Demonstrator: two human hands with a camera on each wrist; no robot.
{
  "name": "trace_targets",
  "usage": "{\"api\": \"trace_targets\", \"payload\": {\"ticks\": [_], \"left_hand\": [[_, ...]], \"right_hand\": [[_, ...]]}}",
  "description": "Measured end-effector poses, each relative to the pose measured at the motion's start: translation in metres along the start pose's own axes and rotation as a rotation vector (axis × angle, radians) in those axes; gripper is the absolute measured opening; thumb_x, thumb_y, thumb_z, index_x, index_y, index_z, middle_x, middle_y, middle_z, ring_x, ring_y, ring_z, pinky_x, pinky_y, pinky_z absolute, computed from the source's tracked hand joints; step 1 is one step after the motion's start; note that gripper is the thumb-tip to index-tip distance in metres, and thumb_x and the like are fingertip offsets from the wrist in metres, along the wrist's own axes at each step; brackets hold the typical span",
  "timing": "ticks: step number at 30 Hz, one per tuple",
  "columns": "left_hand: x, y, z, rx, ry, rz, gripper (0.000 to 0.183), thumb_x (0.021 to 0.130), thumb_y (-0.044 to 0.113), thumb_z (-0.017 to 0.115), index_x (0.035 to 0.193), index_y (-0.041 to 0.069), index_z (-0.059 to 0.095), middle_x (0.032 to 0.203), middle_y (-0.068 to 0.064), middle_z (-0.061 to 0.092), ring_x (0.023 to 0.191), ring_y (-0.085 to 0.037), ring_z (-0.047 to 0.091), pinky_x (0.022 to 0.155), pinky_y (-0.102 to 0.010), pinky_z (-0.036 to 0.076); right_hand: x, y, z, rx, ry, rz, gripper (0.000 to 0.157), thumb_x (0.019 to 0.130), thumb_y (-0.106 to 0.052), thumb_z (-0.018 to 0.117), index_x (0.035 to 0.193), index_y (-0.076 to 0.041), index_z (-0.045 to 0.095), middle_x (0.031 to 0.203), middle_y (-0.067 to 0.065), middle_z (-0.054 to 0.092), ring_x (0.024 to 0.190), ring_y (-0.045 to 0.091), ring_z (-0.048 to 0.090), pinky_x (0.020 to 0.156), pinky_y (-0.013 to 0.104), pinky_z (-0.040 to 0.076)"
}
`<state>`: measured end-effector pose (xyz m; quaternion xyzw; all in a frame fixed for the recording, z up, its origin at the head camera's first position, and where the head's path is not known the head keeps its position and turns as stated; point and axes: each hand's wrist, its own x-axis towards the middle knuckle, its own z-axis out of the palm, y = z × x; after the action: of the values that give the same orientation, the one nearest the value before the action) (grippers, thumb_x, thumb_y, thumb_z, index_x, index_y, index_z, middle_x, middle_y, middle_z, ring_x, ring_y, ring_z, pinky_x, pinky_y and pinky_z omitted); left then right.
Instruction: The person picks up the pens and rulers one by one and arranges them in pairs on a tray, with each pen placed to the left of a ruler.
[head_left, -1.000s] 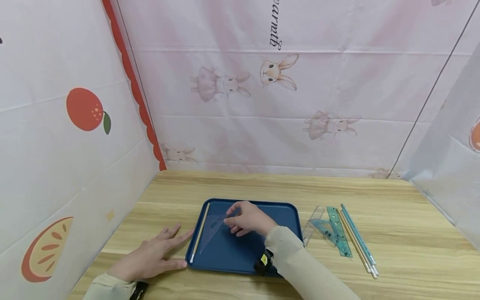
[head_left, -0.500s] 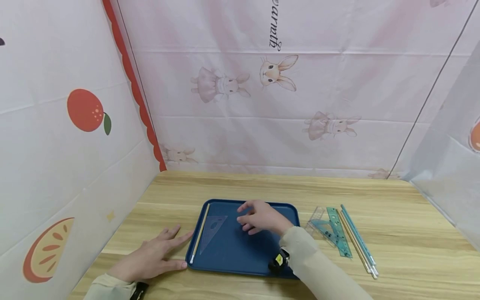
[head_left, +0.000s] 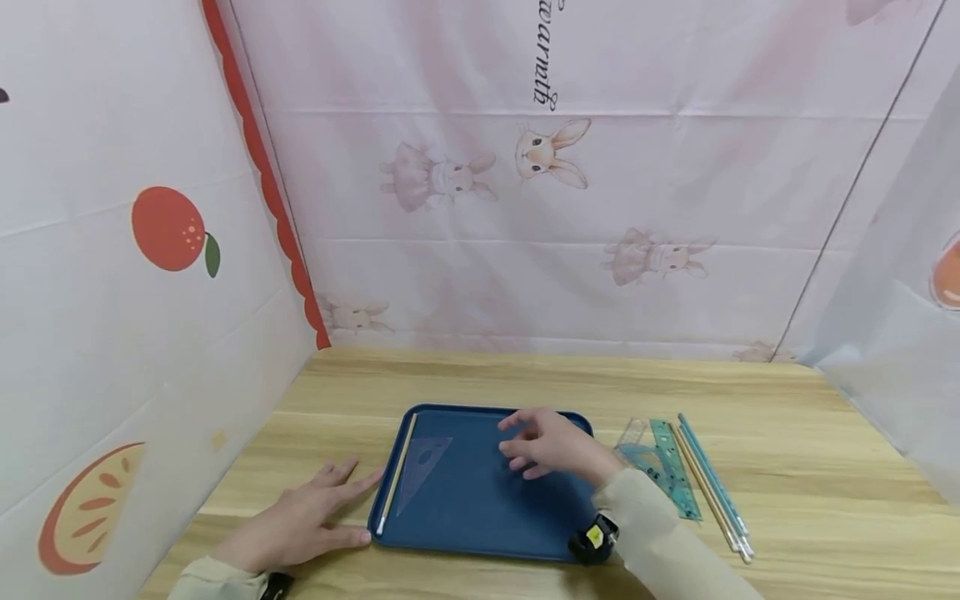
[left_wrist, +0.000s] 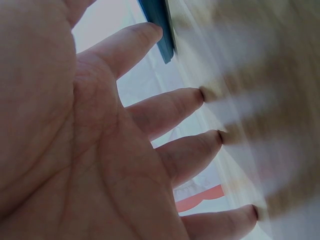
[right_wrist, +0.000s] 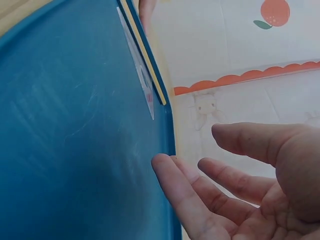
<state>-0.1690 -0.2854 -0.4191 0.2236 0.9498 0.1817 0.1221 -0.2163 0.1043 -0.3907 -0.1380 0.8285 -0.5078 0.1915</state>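
A blue tray lies on the wooden table, with a pale pencil along its left side. Beside that pencil is a clear set square, flat on the tray. My left hand rests spread at the tray's left edge; in the left wrist view its fingertips meet the tabletop. Over the right part of the tray hovers my right hand, fingers loosely bent and nothing between them, as the right wrist view also shows.
Right of the tray lie a green ruler, a bluish set square and a clear ruler partly behind the right sleeve. Several pencils lie beyond them. Printed cloth walls stand at the back and sides.
My right hand has moved right, away from the clear set square, which stays on the tray by the pencil. My left hand has kept its place at the tray edge.
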Motion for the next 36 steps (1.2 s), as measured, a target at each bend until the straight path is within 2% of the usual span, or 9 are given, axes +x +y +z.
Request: {"api": "trace_targets", "payload": {"ticks": [11,22,36], "left_hand": [[0.002,-0.003,0.001,0.021,0.006,0.021,0.088,0.093,0.066,0.072,0.166,0.026,0.043,0.171,-0.033,0.032,0.150,-0.069,0.033,0.090,-0.097,0.032],[0.002,-0.005,0.002,0.031,0.005,0.028,0.089,0.094,0.067,0.071,0.166,0.024,0.043,0.170,-0.034,0.033,0.149,-0.070,0.032,0.088,-0.098,0.032],[0.001,-0.004,0.001,0.016,0.002,0.026,0.088,0.094,0.065,0.071,0.167,0.025,0.042,0.171,-0.034,0.031,0.150,-0.070,0.029,0.089,-0.098,0.031]], "right_hand": [[-0.025,0.001,-0.014,0.011,0.003,-0.027,0.048,0.108,-0.024,0.068,0.149,-0.002,0.058,0.126,0.023,0.072,0.106,0.033,0.077,0.084,0.042,0.067],[-0.036,0.015,-0.023,0.008,0.026,0.019,0.048,0.107,-0.026,0.070,0.148,-0.002,0.060,0.119,0.017,0.074,0.101,0.026,0.078,0.081,0.040,0.067],[-0.046,0.025,-0.031,0.011,0.030,0.024,0.051,0.108,-0.025,0.068,0.150,0.001,0.055,0.122,0.021,0.071,0.103,0.028,0.077,0.082,0.044,0.067]]}}
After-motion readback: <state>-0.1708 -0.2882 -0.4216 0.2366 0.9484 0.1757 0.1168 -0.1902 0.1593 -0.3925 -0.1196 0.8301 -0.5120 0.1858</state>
